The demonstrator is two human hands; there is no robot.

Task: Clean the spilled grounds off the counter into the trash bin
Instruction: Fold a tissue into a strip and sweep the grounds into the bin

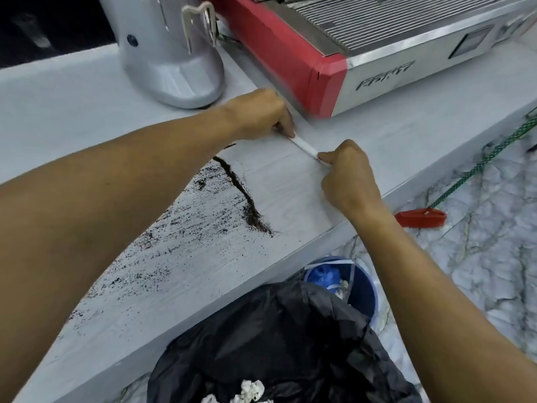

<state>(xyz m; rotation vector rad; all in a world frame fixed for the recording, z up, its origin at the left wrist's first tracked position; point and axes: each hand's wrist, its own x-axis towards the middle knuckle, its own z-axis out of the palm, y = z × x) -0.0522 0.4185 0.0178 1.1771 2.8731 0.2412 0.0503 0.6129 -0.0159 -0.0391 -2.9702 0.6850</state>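
Dark coffee grounds [244,196] lie in a raked line on the pale grey counter [87,117], with finer specks [162,242] scattered to its left. My left hand [261,117] and my right hand [345,173] each pinch one end of a thin white strip [305,146], held edge-down on the counter to the right of the line. Below the counter's front edge stands a trash bin lined with a black bag [279,344], crumpled paper inside.
A silver grinder [171,53] stands behind my left hand; a red and steel espresso machine [363,53] is at the back right. A blue bucket [351,283], a red brush head [421,218] and a green rope [494,152] are on the marble floor.
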